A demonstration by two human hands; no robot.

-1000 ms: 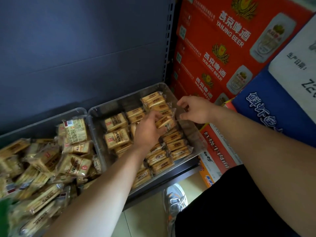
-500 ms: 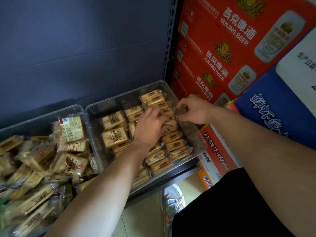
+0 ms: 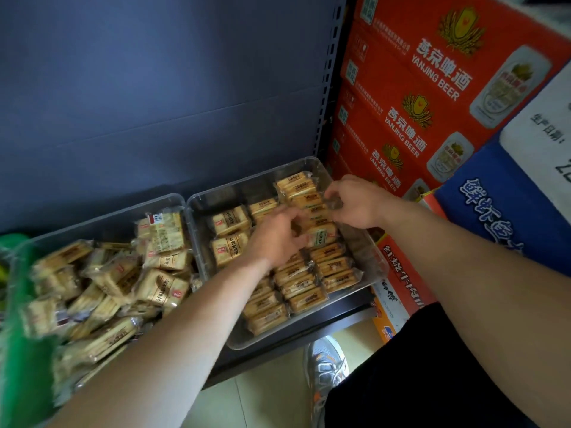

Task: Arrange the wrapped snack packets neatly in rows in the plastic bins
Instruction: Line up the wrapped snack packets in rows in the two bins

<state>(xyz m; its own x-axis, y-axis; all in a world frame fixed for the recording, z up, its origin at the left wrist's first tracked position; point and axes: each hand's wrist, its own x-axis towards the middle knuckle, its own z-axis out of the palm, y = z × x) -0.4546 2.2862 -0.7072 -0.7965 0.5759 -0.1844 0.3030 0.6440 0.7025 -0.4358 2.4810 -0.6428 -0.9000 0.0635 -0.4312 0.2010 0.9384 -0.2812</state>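
Inside the right bin [image 3: 247, 188], left hand [image 3: 278, 239] is curling round a tilted snack packet [image 3: 323, 236] mid-row; right hand [image 3: 358, 202] is pinching a wrapper end [image 3: 333, 207] just behind it, probably steadying the row. Loose packets [image 3: 160, 285] are waiting in the neighbouring left bin [image 3: 123, 213].

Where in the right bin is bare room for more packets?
Right bin: bare bottom along the back wall behind the left packets, and a strip between the right row and the right wall. The left bin is heaped.
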